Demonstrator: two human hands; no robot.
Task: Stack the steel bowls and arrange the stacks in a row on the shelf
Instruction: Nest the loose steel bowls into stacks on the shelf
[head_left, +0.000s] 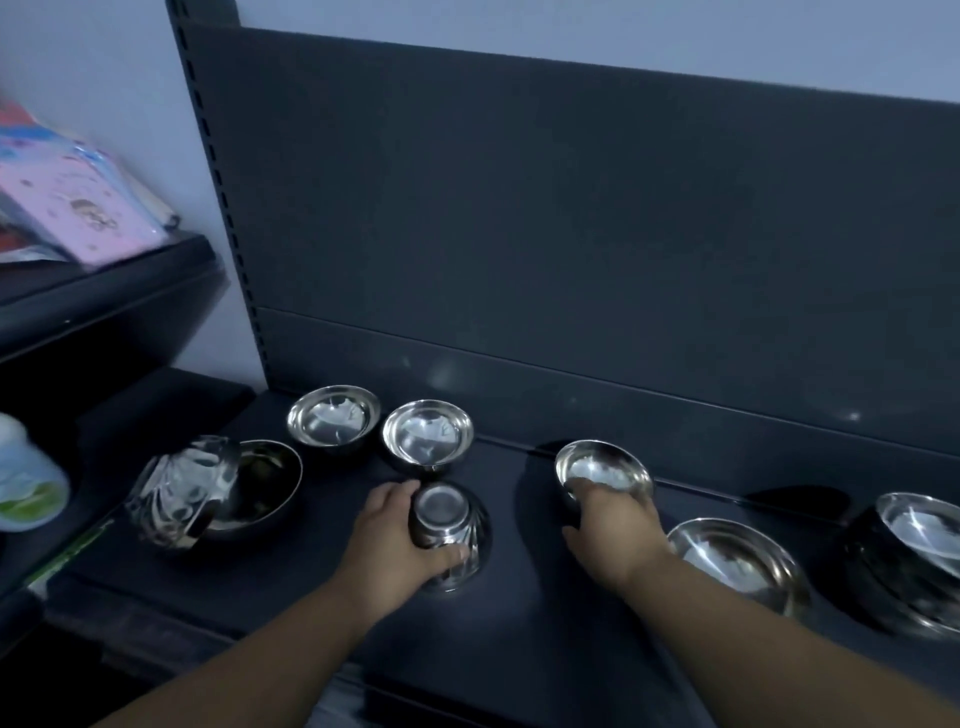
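Several steel bowls lie scattered on the dark shelf (519, 613). My left hand (389, 551) grips an upside-down small bowl (452, 530) at the shelf's middle. My right hand (613, 525) holds the near rim of an upright small bowl (602, 467). Two upright small bowls (332, 418) (427, 434) stand behind my left hand. At the left, a bowl on its side (182, 491) leans into a wide bowl (265, 483). To the right sit a wide bowl (737, 564) and a stack of bowls (909, 556).
The shelf's dark back panel (571, 234) rises right behind the bowls. A neighbouring shelf at the left carries pink packaged goods (78, 208). A white and green container (26, 478) stands at the far left edge.
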